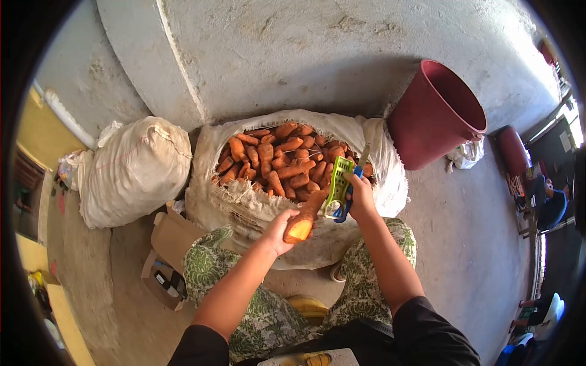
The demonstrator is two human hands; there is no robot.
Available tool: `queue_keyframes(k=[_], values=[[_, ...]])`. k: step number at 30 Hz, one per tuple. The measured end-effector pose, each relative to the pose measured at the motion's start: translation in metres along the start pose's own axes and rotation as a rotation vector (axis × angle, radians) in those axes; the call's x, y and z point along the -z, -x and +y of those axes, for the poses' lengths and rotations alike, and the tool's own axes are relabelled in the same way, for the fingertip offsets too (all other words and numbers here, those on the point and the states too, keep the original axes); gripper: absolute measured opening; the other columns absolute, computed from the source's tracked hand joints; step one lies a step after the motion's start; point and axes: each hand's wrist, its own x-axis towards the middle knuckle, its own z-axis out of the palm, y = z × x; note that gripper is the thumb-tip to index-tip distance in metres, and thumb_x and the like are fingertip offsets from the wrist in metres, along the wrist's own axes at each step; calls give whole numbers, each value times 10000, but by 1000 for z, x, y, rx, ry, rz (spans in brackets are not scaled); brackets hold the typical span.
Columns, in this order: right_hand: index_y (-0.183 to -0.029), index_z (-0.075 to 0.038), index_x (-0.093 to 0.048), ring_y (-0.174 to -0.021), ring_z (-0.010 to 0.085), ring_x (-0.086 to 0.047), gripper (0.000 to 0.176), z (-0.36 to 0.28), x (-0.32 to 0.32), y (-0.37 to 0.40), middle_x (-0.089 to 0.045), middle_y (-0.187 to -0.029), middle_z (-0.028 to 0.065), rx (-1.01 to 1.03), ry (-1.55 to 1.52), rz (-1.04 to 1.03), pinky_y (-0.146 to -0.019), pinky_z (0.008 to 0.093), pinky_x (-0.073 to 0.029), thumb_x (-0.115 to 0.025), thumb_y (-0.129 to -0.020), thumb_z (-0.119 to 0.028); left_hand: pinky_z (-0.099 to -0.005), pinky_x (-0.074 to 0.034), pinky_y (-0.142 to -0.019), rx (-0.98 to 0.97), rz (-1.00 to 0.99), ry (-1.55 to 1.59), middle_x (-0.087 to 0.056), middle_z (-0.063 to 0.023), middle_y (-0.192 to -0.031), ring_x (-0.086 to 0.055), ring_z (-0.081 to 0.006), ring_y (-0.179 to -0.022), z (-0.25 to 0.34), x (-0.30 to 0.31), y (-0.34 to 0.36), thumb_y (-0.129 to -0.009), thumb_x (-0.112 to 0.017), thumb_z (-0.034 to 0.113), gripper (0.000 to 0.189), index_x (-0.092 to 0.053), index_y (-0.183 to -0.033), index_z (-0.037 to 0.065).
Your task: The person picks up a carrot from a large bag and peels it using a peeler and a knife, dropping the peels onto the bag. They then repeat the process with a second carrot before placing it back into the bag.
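Note:
My left hand grips a carrot by its cut end, the carrot pointing up and away over the sack. My right hand holds a green and blue peeler against the far part of that carrot. Right in front of my knees stands an open white sack filled with several orange carrots.
A tied white sack lies to the left. A dark red bucket leans at the right of the open sack. A cardboard box sits by my left knee. Concrete wall behind, concrete floor around. Another person sits at the far right edge.

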Motion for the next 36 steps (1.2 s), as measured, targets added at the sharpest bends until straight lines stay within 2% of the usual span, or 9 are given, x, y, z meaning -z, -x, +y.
queue_keyframes(k=[2, 6, 10, 12, 16, 18, 31, 33, 36], values=[[-943, -50, -568, -584, 72, -577, 141, -4, -22, 8, -622, -780, 31, 27, 31, 165, -459, 198, -438, -586, -869, -168, -369, -527, -713, 22, 53, -55, -586, -162, -1005, -613, -252, -866, -2, -10, 3, -936, -402, 268, 375, -451, -1152, -35], [-894, -56, -567, -545, 57, -495, 203, 18, -20, 2, -567, -716, -13, 83, 343, 207, -454, 209, -411, -636, -842, -239, -359, -526, -705, 16, -9, -64, -602, -143, -972, -617, -238, -836, -7, -8, -1, -945, -394, 280, 354, -483, -1133, -6], [-952, -14, -558, -625, 76, -557, 251, 15, -43, 15, -603, -762, 26, 138, 491, 180, -517, 224, -455, -655, -829, -210, -351, -524, -691, -1, 41, -69, -613, -101, -961, -613, -219, -800, -8, -12, -3, -946, -406, 317, 330, -509, -1133, 65], [-986, 10, -537, -686, 114, -596, 289, 15, -52, 18, -622, -809, 63, 351, 499, 174, -589, 255, -485, -666, -814, -182, -352, -524, -685, -5, 35, -64, -614, -88, -961, -612, -214, -790, -8, -10, -5, -944, -412, 331, 324, -513, -1131, 87], [-1043, 20, -497, -724, 150, -612, 340, 8, -65, 30, -630, -849, 90, 296, 636, 157, -653, 278, -494, -670, -803, -146, -367, -522, -651, 0, 44, -38, -612, -66, -959, -611, -205, -781, -10, -7, -7, -941, -410, 367, 332, -523, -1103, 100], [-1090, 13, -460, -748, 171, -620, 381, 16, -71, 35, -633, -866, 112, 496, 648, 97, -655, 287, -493, -666, -799, -121, -371, -522, -644, 3, 34, -16, -611, -63, -958, -612, -203, -783, -11, -2, -9, -941, -407, 374, 335, -525, -1094, 100], [-1109, 13, -433, -772, 207, -627, 404, 9, -73, 42, -630, -869, 139, 483, 679, 127, -669, 313, -494, -659, -797, -107, -403, -515, -681, -2, -48, 16, -606, -73, -992, -598, -213, -875, -10, -1, -4, -923, -420, 302, 288, -536, -1086, 95], [-1031, -3, -456, -774, 118, -567, 295, 6, -77, 51, -596, -860, 76, 397, 667, 98, -674, 256, -469, -641, -816, -86, -411, -515, -700, 6, -82, 43, -601, -74, -1008, -595, -213, -893, -9, 0, -5, -928, -412, 291, 289, -528, -1101, 91], [-1041, -3, -455, -773, 119, -575, 290, 16, -79, 50, -598, -869, 73, 439, 635, 73, -667, 260, -473, -631, -821, -73, -419, -518, -729, -18, -11, 116, -598, -83, -1014, -599, -224, -904, -6, 2, -9, -937, -397, 271, 301, -507, -1135, 72]])
